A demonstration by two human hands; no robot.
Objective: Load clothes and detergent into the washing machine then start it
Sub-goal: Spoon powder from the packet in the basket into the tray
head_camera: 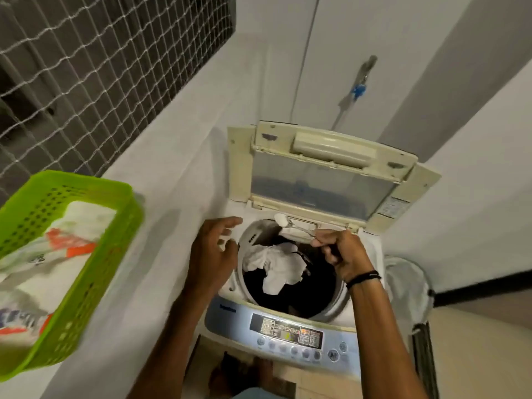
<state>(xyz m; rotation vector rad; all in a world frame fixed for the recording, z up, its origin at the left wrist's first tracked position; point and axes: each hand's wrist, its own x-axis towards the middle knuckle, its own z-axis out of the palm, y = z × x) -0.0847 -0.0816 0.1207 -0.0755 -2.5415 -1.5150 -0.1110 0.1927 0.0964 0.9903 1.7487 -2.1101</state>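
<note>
A top-loading washing machine [371,251] stands with its lid [322,180] raised. In its drum lie dark clothes and a white garment [277,264]. My right hand [344,253] pinches the handle of a metal spoon [290,223] heaped with white powder, held over the drum's far rim. My left hand [214,251] hovers at the drum's left edge with its fingers spread and relaxed, holding nothing. The control panel [288,331] with its buttons runs along the machine's near side.
A green perforated basket [83,280] with detergent packets in it sits on the white ledge [161,182] to the left. Netting covers the window above. A tap [359,87] is on the back wall. A mesh hamper [408,286] stands right of the machine.
</note>
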